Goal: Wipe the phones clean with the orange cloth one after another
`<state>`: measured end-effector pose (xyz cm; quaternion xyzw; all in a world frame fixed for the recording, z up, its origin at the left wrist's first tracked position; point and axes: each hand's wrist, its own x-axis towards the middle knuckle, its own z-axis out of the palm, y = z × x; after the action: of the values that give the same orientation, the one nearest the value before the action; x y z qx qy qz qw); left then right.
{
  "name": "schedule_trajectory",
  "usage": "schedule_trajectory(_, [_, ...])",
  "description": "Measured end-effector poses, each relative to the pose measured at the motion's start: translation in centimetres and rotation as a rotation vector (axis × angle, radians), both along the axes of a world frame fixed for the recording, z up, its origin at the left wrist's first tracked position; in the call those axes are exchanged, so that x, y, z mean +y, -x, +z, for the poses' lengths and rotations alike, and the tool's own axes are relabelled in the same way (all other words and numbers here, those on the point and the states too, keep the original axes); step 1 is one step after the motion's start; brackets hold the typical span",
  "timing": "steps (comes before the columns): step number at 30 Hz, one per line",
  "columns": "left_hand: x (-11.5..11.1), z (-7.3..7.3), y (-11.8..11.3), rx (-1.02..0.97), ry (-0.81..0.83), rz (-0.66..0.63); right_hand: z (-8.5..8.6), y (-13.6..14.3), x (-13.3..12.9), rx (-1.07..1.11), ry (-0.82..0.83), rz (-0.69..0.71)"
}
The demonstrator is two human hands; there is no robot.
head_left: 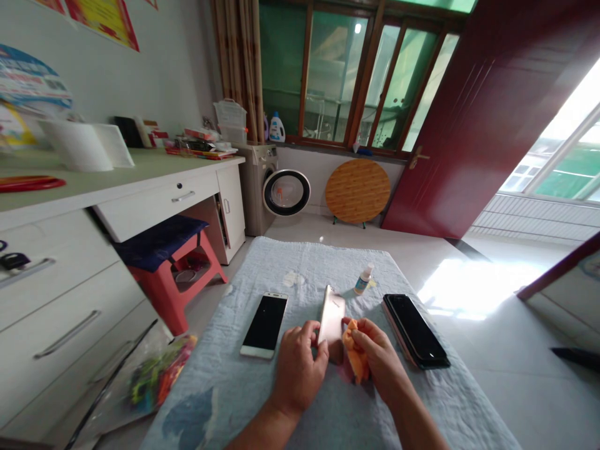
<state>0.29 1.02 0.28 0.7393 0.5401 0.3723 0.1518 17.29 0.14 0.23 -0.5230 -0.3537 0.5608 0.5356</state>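
Observation:
A rose-gold phone [332,314] stands tilted on its edge over the cloth-covered table, its back facing up toward me. My left hand [302,359] grips its left edge between thumb and fingers. In my right hand [375,353] an orange cloth [356,357] is bunched, close against the phone's right edge. A white phone with a dark screen [265,324] lies to the left of my left hand. Right of my right hand rests a black phone [417,330], with a pinkish one partly hidden beneath it. A small spray bottle [363,280] stands beyond my right hand.
A pale blue quilted cloth [323,259] covers the table. To the left are a red stool [180,272], a white desk [154,200] and a plastic bag [150,381]. Behind, a washing machine [257,194] has its door open, near a round wooden tabletop [358,190].

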Motion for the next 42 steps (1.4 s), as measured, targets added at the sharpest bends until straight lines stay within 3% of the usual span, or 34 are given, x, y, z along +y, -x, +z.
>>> schedule_trajectory(9, [-0.1, -0.3, -0.3, 0.162, 0.003, -0.048, 1.1, 0.2, -0.1, -0.073, 0.018, -0.02])
schedule_trajectory(28, [0.0, 0.8, 0.5, 0.326, -0.023, -0.092, 1.0, 0.3, -0.2, -0.156, 0.034, -0.008])
schedule_trajectory(32, [0.1, -0.1, 0.5, 0.293, -0.038, -0.149, 0.5, 0.2, 0.0, -0.355, -0.037, -0.068])
schedule_trajectory(36, [0.3, -1.3, 0.5, 0.304, -0.049, -0.16, -0.1, 0.1, 0.2, -0.728, -0.289, -0.165])
schedule_trajectory(42, [0.7, -1.4, 0.5, 0.317, -0.023, -0.184, -0.7, 0.5, 0.1, -0.959, -0.368, -0.019])
